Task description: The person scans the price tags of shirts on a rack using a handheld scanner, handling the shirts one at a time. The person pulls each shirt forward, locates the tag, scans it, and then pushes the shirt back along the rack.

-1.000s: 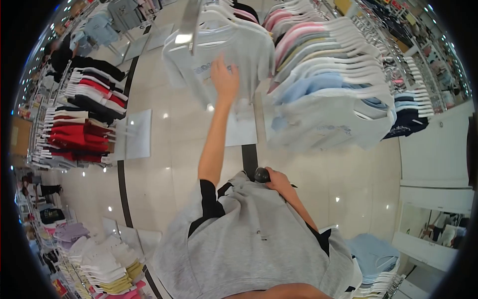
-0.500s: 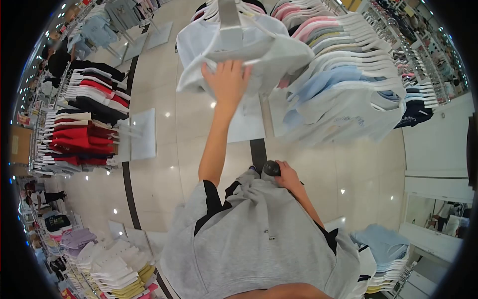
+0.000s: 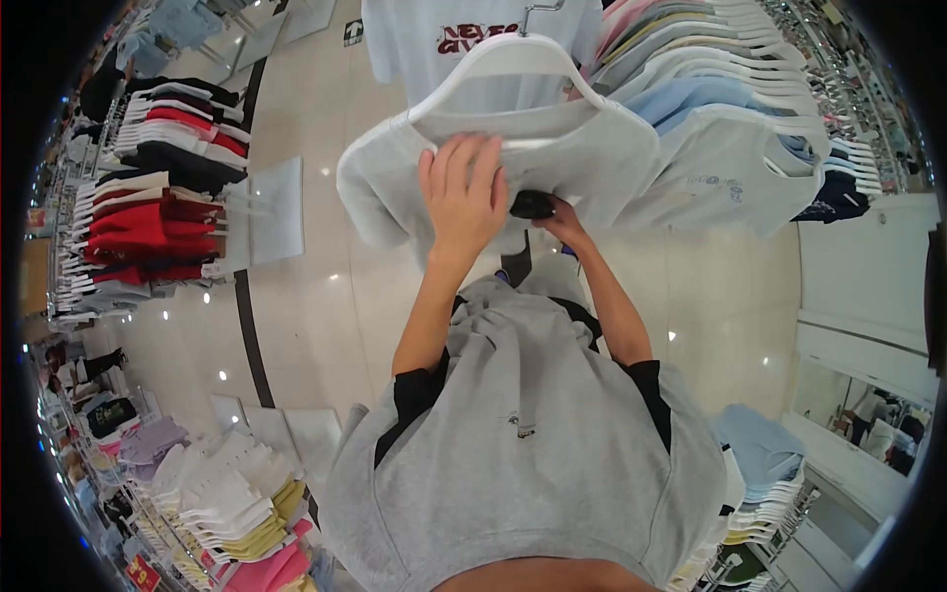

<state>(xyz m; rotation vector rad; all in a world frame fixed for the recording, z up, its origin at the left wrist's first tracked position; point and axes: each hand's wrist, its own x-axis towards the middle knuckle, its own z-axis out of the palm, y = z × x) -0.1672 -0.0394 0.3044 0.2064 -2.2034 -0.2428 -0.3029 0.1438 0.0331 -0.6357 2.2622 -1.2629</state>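
A pale grey T-shirt (image 3: 572,163) hangs in front of me on a white hanger (image 3: 523,54), which hooks onto a metal rod. My left hand (image 3: 464,197) is at the shirt's neckline, its fingers stretched over the collar and slightly blurred. Below the neckline, my right hand (image 3: 566,225) grips a black rounded handheld tool (image 3: 533,204) close to the front of the shirt. The tool's exact kind does not show. Behind the grey shirt hangs a white T-shirt (image 3: 419,49) with dark red lettering.
To the right, a row of light tops (image 3: 730,178) hangs close to the grey shirt. Red and dark clothes (image 3: 163,227) fill a rack on the left. Folded-looking white and yellow garments (image 3: 227,493) hang at lower left. White cabinets (image 3: 853,257) stand at the right.
The grey shirt now hangs upright and facing me, where it was bunched up before. My right hand has raised the black tool from near my legs to the shirt. The view has tilted.
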